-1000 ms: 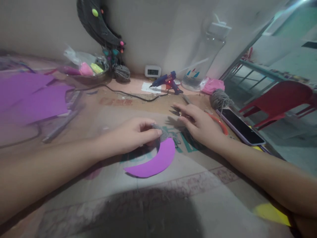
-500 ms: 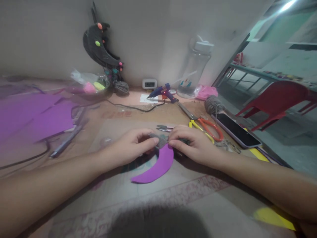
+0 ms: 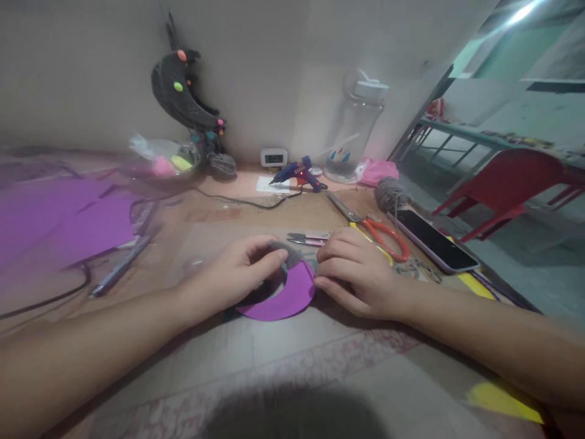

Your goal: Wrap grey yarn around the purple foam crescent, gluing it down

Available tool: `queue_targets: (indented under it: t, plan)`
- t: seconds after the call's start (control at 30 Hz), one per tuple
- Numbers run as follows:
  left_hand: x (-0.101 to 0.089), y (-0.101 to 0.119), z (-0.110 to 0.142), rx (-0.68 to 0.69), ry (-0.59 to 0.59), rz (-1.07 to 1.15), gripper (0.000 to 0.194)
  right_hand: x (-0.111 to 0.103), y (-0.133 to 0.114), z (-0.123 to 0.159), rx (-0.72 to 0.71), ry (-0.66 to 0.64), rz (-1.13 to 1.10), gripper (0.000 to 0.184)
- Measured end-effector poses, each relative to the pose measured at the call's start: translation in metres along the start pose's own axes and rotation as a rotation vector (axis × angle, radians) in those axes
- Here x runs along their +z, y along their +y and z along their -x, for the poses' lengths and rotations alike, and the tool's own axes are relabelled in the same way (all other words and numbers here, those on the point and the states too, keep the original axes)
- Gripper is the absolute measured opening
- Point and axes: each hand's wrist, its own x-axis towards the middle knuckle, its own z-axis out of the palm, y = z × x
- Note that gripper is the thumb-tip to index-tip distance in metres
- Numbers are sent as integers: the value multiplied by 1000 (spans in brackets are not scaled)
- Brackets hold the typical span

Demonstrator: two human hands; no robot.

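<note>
A purple crescent cutout (image 3: 292, 292) lies low over the work surface, its upper end covered in grey yarn (image 3: 292, 255). My left hand (image 3: 242, 265) is closed on that grey-covered end, thumb on top and fingers behind it. At the crescent's right edge, my right hand (image 3: 356, 274) has its fingers curled and pinched. A thin grey strand appears to run from the wrapped part to these fingertips, though the grip itself is mostly hidden. Just beyond the hands are small thread snips (image 3: 304, 239).
Large scissors (image 3: 384, 238), a grey yarn ball (image 3: 390, 194) and a phone (image 3: 434, 241) lie to the right. Behind are a glue gun (image 3: 299, 174) with its cord, a small clock (image 3: 273, 157) and a clear bottle (image 3: 354, 134). Purple sheets (image 3: 91, 213) and a pen (image 3: 121, 265) occupy the left.
The crescent has turned, its lower tip swinging up toward my left hand. My right hand has shifted from the grey-covered end to the crescent's right edge.
</note>
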Motion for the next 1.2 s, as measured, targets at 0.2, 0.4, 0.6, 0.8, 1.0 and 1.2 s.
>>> queue_targets:
  t: [0.2, 0.4, 0.6, 0.8, 1.0, 1.2]
  plan:
    - [-2, 1, 0, 73, 71, -90, 28, -9, 7, -4, 19, -9, 79, 28]
    - [-4, 2, 3, 79, 79, -123, 28, -21, 43, -8, 461, 91, 49, 18]
    - [-3, 4, 4, 108, 91, -156, 24, -19, 99, -9, 658, -50, 25, 45]
    - [1, -5, 0, 50, 126, 3, 21, -2, 145, -46, 675, -170, 117, 58]
    - [0, -10, -7, -27, 147, 167, 15, 25, 182, -79, 771, -198, 100, 46]
    - [0, -8, -10, -42, 163, 286, 11, 26, 181, -91, 839, -97, 93, 33]
